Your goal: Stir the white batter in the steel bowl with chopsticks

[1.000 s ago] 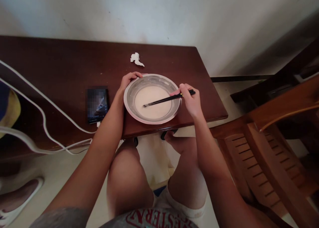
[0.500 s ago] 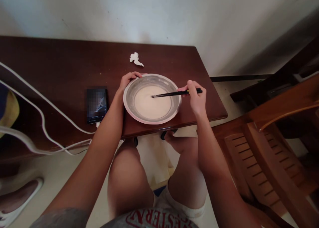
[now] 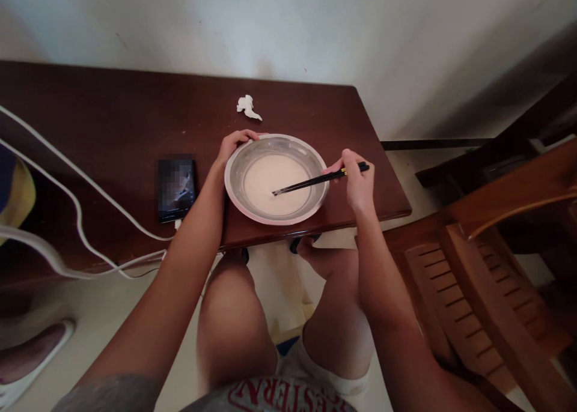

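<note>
A round metal bowl stands at the front edge of a dark wooden table. Inside it is a pale, creamy liquid. My left hand grips the bowl's far left rim, its fingers bent over the edge. Between the fingers of my right hand is a pair of black chopsticks, held close together. They slant down over the bowl's right rim, and their tips dip into the liquid left of its middle.
Crumpled white tissue lies behind the bowl. A phone with a white cable plugged in rests left of my left forearm. The wooden table meets a pale wall. A slatted wooden chair stands at the right; someone's foot in a white shoe shows at lower left.
The chopstick tips have swept toward me through the liquid, and the chopsticks slant more steeply. My left hand keeps its hold on the bowl's rim.
</note>
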Available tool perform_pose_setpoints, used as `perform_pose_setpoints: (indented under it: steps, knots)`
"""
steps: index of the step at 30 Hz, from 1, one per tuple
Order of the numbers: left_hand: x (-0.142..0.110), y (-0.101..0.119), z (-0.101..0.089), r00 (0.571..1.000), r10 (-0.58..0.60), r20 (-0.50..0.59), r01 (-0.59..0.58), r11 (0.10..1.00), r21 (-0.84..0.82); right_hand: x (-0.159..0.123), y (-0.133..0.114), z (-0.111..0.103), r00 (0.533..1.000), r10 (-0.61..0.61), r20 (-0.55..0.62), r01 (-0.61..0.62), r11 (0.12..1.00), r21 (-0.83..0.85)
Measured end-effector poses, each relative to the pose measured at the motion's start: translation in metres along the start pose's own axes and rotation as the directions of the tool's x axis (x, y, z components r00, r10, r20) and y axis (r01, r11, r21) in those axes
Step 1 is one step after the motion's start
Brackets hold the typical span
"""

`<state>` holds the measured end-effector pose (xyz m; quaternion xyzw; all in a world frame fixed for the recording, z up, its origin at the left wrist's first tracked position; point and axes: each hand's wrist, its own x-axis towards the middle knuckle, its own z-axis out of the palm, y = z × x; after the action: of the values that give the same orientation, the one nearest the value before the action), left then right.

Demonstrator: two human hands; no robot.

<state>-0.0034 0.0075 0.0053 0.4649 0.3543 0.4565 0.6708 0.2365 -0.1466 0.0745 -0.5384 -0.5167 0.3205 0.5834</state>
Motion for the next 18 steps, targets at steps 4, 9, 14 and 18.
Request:
perform_pose_setpoints:
  steps: [4, 9, 14, 18]
  knots:
    - [-0.0007, 0.001, 0.0013, 1.0, -0.006, -0.021, 0.007, 1.0, 0.022, -0.0011, -0.0008, 0.0018, 0.993, -0.026, 0.116, 0.03, 0.999, -0.041]
    - [-0.0006, 0.0014, 0.0013, 1.0, -0.006, -0.012, 0.006, 1.0, 0.017, 0.0015, 0.0019, -0.0024, 0.997, 0.001, -0.072, 0.0, 1.0, 0.007]
    - [-0.0001, -0.0005, -0.0005, 1.0, 0.009, 0.014, -0.009, 1.0, -0.014, -0.0018, -0.0029, 0.0025, 0.988, -0.025, 0.15, 0.036, 0.997, -0.071]
    - [-0.0001, -0.0007, -0.0005, 1.0, 0.005, -0.001, -0.005, 1.0, 0.002, -0.0002, -0.0017, 0.0003, 1.0, -0.015, -0.011, 0.014, 0.999, -0.046]
